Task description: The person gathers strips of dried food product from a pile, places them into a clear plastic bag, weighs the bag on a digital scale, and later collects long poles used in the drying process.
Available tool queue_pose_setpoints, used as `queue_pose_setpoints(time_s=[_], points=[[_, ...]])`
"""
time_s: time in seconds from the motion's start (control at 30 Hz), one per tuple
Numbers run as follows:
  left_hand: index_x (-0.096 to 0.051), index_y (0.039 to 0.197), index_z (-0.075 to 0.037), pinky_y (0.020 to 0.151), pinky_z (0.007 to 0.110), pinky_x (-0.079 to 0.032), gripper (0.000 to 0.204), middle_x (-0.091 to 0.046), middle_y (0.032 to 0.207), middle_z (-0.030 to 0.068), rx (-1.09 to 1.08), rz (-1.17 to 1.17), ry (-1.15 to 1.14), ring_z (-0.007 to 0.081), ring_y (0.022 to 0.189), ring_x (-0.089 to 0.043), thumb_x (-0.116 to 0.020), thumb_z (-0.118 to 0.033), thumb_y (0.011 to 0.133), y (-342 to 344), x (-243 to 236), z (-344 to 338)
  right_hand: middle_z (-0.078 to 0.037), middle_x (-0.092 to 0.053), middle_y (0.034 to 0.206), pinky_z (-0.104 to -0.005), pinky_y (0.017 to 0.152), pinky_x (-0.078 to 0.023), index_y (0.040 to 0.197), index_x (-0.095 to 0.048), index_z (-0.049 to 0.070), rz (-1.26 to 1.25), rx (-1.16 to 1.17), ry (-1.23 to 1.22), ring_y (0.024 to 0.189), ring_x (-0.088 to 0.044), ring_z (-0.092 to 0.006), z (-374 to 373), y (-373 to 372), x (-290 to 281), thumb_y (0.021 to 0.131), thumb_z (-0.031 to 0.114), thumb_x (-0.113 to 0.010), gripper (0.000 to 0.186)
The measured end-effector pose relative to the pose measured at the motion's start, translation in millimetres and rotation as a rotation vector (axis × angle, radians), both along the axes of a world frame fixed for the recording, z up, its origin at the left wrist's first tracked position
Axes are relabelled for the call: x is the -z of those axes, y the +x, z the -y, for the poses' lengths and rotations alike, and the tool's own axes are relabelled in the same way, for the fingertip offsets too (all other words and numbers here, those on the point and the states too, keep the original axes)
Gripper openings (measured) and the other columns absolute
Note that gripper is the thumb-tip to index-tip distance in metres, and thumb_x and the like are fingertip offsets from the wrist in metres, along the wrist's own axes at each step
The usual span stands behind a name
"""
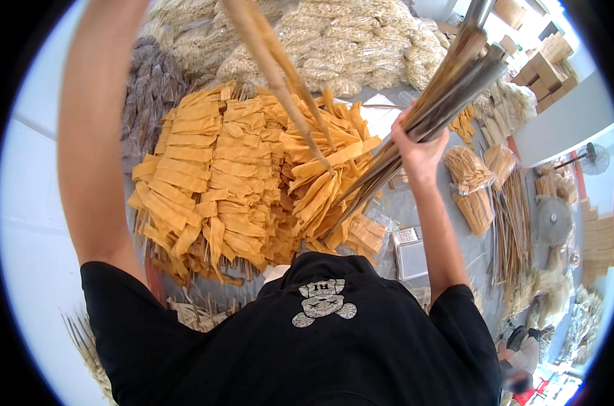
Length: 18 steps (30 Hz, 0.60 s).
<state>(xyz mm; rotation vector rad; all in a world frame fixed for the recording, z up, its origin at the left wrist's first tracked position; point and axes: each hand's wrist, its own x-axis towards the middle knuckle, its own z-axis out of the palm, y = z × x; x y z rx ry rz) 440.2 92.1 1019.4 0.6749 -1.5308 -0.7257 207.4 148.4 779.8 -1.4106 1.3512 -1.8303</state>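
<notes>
My right hand [420, 143] is wrapped around a thick bundle of long, dark brown stalks [449, 95]. The bundle slants from the upper right down toward the middle, where its thin ends fan out beside a large heap of yellow-orange flat strips [239, 162]. My left arm [97, 149] is raised, and its hand lies beyond the upper edge, out of sight. Two long tan stalks [273, 74] come down from the top with their lower ends over the yellow strips. What holds their upper ends is hidden.
Clear bags of pale dried material [340, 47] are piled at the back. A flat scale [410, 254] lies right of the heap. Bagged orange-brown bundles [472, 193], long thin stalks [513, 230], fans [554, 220] and cardboard boxes [543, 74] stand farther right. Someone sits at lower right.
</notes>
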Motion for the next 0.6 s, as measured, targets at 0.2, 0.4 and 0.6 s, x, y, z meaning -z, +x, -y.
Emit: queue_pose_setpoints(time_s=[0.2,0.4,0.6], points=[[-0.050,0.064,-0.008,0.047,0.025,-0.044,0.030,-0.047,0.052,-0.0002,0.219,-0.013,0.334,0.0105,0.046,-0.046,-0.065,-0.031,0.077,-27,53,40,-0.005,-0.058,0.074,-0.0253,0.062,-0.045,0.095,-0.054,-0.004,-0.155,-0.056,-0.035,0.065,-0.055,-0.0116,27,-5,-79,0.061,0.004,-0.066,0.036],[-0.058,0.072,-0.007,0.056,0.026,-0.046,0.028,-0.054,0.058,0.0003,0.243,-0.002,0.425,0.0104,0.054,-0.051,-0.063,-0.033,0.079,-67,80,35,-0.005,-0.059,0.076,-0.0259,0.061,-0.046,0.093,-0.055,-0.002,-0.254,-0.169,-0.044,0.065,-0.056,-0.0115,43,11,-56,0.062,0.003,-0.067,0.034],[-0.057,0.073,-0.011,0.055,0.024,-0.038,0.037,-0.052,0.061,-0.0007,0.233,-0.082,0.517,0.0092,0.057,-0.048,-0.051,-0.045,0.084,-72,103,55,-0.002,-0.054,0.063,-0.0223,0.053,-0.042,0.074,-0.051,0.001,-0.186,-0.181,-0.018,0.055,-0.049,-0.0078,41,32,-40,0.056,0.011,-0.069,0.028]])
